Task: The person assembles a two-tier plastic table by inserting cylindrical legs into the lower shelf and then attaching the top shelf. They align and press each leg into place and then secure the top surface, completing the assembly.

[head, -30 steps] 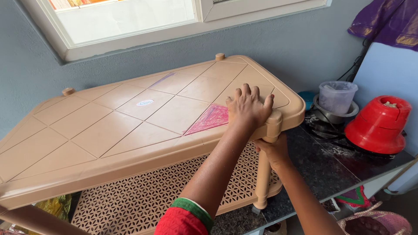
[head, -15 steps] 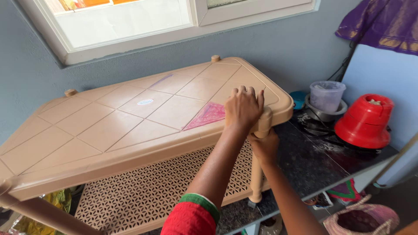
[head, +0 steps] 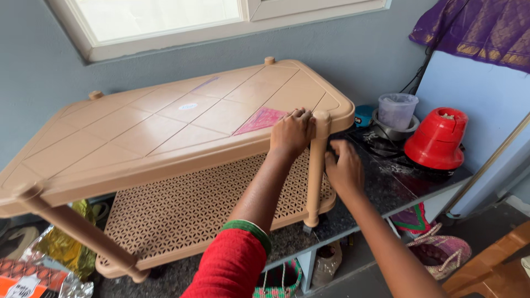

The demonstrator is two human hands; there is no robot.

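A beige plastic two-tier table (head: 165,127) stands on a dark stone counter (head: 386,193). My left hand (head: 291,132) presses on the table top near its front right corner, fingers curled at the edge beside a pink sticker (head: 261,120). My right hand (head: 343,168) is just right of the front right leg (head: 316,165), fingers close to or touching it. The leg runs down through the perforated lower shelf (head: 187,209). I wear a red sleeve with a green cuff (head: 243,243).
On the counter to the right stand a red mixer base (head: 437,139), a clear plastic jar (head: 396,110) and black cables. A purple cloth (head: 475,27) hangs above. A window (head: 165,16) is behind. Bags sit under the counter; foil packets lie bottom left.
My left hand has slid from flat on the top to its front edge. My right hand has come out from under to the right side of the leg. The view has shifted.
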